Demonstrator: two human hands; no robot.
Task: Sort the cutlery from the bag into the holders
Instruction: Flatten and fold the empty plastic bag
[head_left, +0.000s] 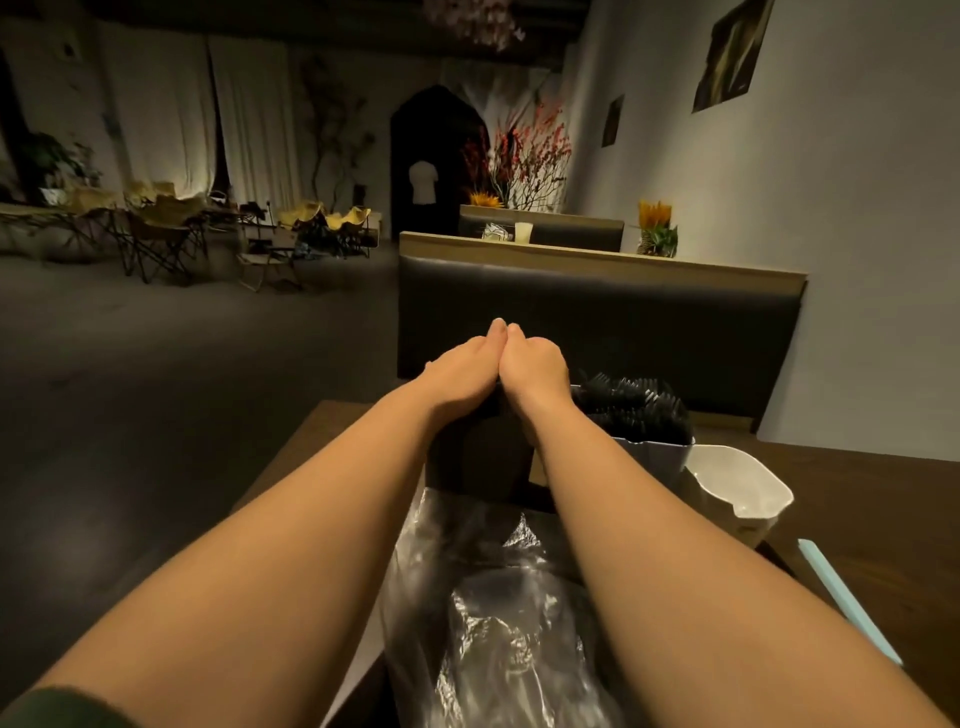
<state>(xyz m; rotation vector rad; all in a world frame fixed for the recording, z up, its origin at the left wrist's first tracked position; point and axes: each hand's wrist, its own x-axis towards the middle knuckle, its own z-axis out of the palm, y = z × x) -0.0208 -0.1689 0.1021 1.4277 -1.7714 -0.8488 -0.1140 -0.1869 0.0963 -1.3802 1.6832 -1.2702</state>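
1. A dark wooden table (857, 483) carries everything.
2. A crinkled clear plastic bag (493, 597) lies nearest.
3. Beyond it stands a dark holder (478, 457). To its right are a grey holder (649, 457) packed with black forks (634, 405), then a white holder (743, 488).
4. A pale blue strip (847, 597) lies near the right edge.

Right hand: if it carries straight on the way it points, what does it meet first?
Probably the black padded seat back beyond the table; the right hand points away from the person toward it. The gap looks free, though depth is unclear.
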